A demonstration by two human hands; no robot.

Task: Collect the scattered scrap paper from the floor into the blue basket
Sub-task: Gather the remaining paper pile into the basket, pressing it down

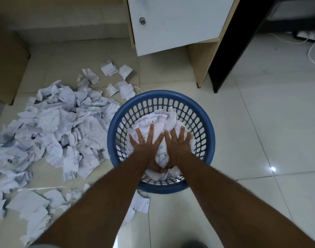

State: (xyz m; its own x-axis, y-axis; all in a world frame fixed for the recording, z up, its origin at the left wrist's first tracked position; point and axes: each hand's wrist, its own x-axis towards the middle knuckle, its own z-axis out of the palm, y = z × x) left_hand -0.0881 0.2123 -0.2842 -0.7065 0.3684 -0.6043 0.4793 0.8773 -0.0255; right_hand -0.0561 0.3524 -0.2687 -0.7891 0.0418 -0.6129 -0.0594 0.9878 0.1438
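Observation:
The round blue basket [209,133] with a slotted wall stands on the tiled floor in the middle of the head view. White crumpled scrap paper [156,119] fills its bottom. My left hand [146,142] and my right hand [178,144] are both inside the basket, side by side, fingers spread and straight, pressing flat on the paper. A ring sits on one finger of my left hand. A large heap of torn scrap paper [51,126] covers the floor left of the basket, and more pieces [29,206] lie near my left forearm.
A white cabinet door with a lock [176,22], framed in light wood, stands just behind the basket. A black desk leg [231,51] rises to its right, with white cables [312,51] on the floor beyond. A wooden box [8,68] sits at the far left.

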